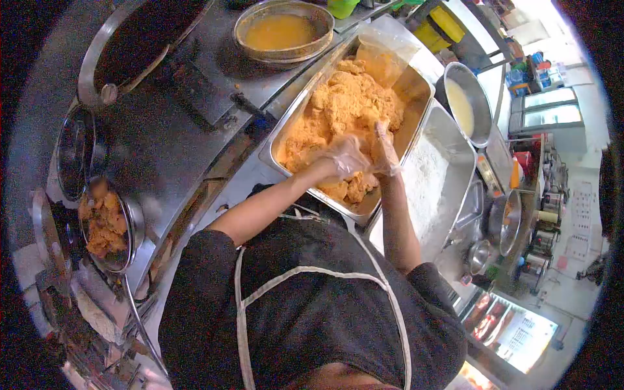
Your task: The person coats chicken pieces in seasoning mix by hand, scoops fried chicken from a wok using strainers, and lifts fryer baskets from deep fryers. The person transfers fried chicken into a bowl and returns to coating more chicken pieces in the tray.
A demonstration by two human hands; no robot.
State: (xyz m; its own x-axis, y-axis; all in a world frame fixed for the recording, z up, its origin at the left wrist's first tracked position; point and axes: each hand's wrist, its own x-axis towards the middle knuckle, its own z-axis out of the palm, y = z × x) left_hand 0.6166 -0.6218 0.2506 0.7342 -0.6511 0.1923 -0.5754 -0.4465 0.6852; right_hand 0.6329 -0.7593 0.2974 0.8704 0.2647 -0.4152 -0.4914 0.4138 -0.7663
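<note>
Both hands wear clear plastic gloves and are over a deep metal pan (pixel 278 144) full of orange-coated pieces (pixel 354 94). My left hand (pixel 346 156) is low over the coated pieces near the pan's front part; its fingers are blurred and I cannot make out what they hold. Close beside it, my right hand (pixel 385 151) is at the pan's right side, fingers pointing up and away, also blurred. Coated pieces lie under and around both hands. A clear plastic sheet or bag (pixel 389 55) rests at the pan's far end.
To the right stand a metal tray of white flour (pixel 426 185) and a bowl of pale liquid (pixel 460 107). A round pan of yellow liquid (pixel 283 32) is at the back. At the left are a bowl of fried pieces (pixel 105 227) and a large dark wok (pixel 140 39).
</note>
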